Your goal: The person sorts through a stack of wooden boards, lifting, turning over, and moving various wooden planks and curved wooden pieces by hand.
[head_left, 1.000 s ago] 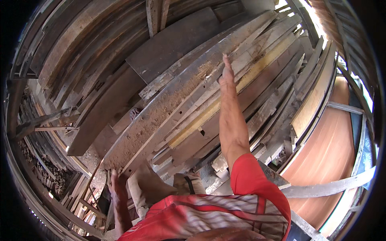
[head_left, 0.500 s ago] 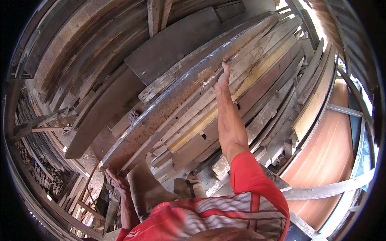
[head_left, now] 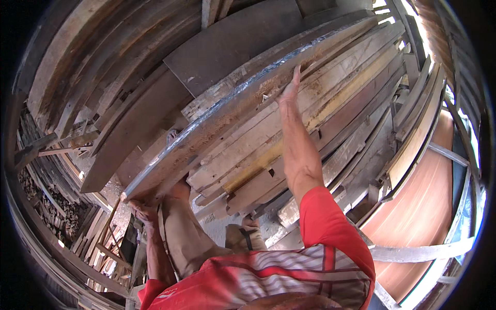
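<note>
A long, wide wooden plank (head_left: 217, 124) slants from the lower left to the upper right, sawdust-brown on its face. Its far edge carries a silvery-blue strip. At its near left end, my left hand (head_left: 144, 213) is closed round the corner. Farther up, my right hand (head_left: 290, 92) grips the near long edge, thumb on top and the other fingers mostly hidden beneath the wood. The plank is tilted, its silvery edge turned upward. My bent leg in tan trousers (head_left: 183, 222) is close by the lower end.
Stacked boards (head_left: 310, 119) lie just right of the plank, one yellowish. Beyond it are a dark flat panel (head_left: 232, 44) and curved-looking timbers (head_left: 67, 62). A foot (head_left: 172, 135) shows behind the plank. A reddish-brown sheet (head_left: 413, 206) leans at right; wood scraps (head_left: 57, 206) fill the left.
The plank has tipped further onto its edge, so its face looks narrower. Its near end and my left hand have risen slightly; my right hand has shifted a little along with it.
</note>
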`<control>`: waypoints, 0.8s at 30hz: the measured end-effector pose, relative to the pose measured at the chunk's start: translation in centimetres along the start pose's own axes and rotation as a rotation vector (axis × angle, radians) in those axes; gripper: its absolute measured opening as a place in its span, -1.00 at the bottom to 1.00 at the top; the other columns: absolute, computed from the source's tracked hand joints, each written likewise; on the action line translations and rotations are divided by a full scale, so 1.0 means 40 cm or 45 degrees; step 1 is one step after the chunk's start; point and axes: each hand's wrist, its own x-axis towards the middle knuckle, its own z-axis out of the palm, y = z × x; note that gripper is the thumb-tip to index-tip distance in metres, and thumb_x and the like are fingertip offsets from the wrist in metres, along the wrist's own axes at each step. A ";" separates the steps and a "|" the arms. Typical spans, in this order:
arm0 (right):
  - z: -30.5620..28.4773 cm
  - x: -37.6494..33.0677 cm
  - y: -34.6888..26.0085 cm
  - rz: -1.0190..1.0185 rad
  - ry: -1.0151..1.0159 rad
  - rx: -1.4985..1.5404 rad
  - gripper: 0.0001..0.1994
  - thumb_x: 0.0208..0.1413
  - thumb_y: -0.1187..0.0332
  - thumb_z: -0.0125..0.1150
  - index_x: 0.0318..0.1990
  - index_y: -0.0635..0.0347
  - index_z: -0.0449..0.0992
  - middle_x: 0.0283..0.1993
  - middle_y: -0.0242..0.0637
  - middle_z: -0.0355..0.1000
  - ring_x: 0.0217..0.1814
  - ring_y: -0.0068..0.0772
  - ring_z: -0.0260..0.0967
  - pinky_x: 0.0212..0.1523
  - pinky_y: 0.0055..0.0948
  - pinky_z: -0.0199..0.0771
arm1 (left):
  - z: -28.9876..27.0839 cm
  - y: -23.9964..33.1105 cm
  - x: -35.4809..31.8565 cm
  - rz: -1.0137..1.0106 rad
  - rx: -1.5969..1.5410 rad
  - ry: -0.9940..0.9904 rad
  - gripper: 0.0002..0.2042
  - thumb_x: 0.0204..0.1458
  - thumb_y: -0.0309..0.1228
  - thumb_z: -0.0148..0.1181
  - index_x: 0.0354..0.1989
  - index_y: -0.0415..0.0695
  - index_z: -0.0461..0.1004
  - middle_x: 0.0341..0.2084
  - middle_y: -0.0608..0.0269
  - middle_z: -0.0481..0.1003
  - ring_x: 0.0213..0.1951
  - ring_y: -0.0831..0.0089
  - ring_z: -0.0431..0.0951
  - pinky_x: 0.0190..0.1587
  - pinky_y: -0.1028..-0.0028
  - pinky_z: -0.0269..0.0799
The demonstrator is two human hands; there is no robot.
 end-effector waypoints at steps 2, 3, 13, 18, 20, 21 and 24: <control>-0.003 0.012 0.004 -0.098 -0.054 0.021 -0.24 0.14 -0.25 0.10 0.34 0.09 0.22 0.34 -0.25 0.23 0.33 -0.13 0.16 0.32 -0.09 0.16 | -0.032 0.069 0.020 -0.078 -0.127 -0.092 -0.39 0.29 0.13 -0.34 -0.09 -0.27 0.34 -0.23 -0.05 0.42 -0.15 0.11 0.45 -0.09 0.19 0.39; 0.003 0.011 0.003 -0.172 -0.024 0.065 -0.35 0.15 -0.24 0.11 0.18 0.08 0.32 0.14 -0.31 0.32 0.13 -0.25 0.27 0.18 -0.21 0.28 | -0.054 0.113 0.026 -0.074 -0.159 -0.125 -0.36 0.26 0.19 -0.32 -0.08 -0.25 0.33 -0.22 -0.04 0.43 -0.14 0.11 0.47 -0.09 0.19 0.41; 0.014 0.016 0.022 -0.353 -0.324 0.089 -0.35 0.19 -0.19 0.10 0.25 0.09 0.28 0.25 -0.25 0.27 0.25 -0.19 0.22 0.27 -0.12 0.27 | 0.002 0.131 0.056 0.164 -0.141 0.061 -0.27 0.26 0.24 -0.36 -0.06 -0.32 0.38 -0.15 -0.01 0.44 -0.08 0.20 0.48 0.02 0.23 0.42; 0.118 -0.101 0.129 -0.006 -0.011 -0.139 -0.15 0.13 -0.31 0.07 0.42 0.04 0.08 0.39 -0.23 0.11 0.38 -0.15 0.07 0.38 -0.06 0.08 | 0.048 -0.072 0.161 -0.039 -0.040 0.323 -0.32 0.34 0.11 -0.48 0.04 -0.31 0.37 -0.10 -0.04 0.48 -0.18 0.18 0.51 -0.02 0.24 0.40; 0.151 -0.141 0.172 0.053 -0.041 -0.059 -0.17 0.14 -0.31 0.05 0.42 0.00 0.09 0.39 -0.24 0.11 0.39 -0.16 0.06 0.37 -0.04 0.09 | 0.001 -0.169 0.197 -0.199 -0.324 0.217 -0.33 0.34 0.12 -0.48 0.11 -0.30 0.32 -0.06 -0.07 0.46 -0.12 0.14 0.53 0.00 0.21 0.44; 0.163 -0.175 0.194 0.110 0.006 -0.038 -0.20 0.15 -0.30 0.04 0.40 -0.01 0.11 0.38 -0.24 0.12 0.39 -0.16 0.05 0.37 -0.02 0.09 | -0.038 -0.207 0.207 -0.261 -0.423 0.199 -0.33 0.34 0.12 -0.48 0.14 -0.30 0.29 -0.04 -0.08 0.45 -0.08 0.12 0.53 0.01 0.19 0.47; 0.179 -0.225 0.225 0.164 -0.048 0.139 -0.26 0.19 -0.26 0.04 0.36 0.02 0.17 0.30 -0.26 0.21 0.32 -0.21 0.15 0.30 -0.07 0.20 | -0.114 -0.245 0.226 -0.243 -0.454 0.201 -0.30 0.31 0.17 -0.47 0.20 -0.29 0.20 0.01 -0.10 0.42 0.01 0.06 0.52 -0.01 0.15 0.58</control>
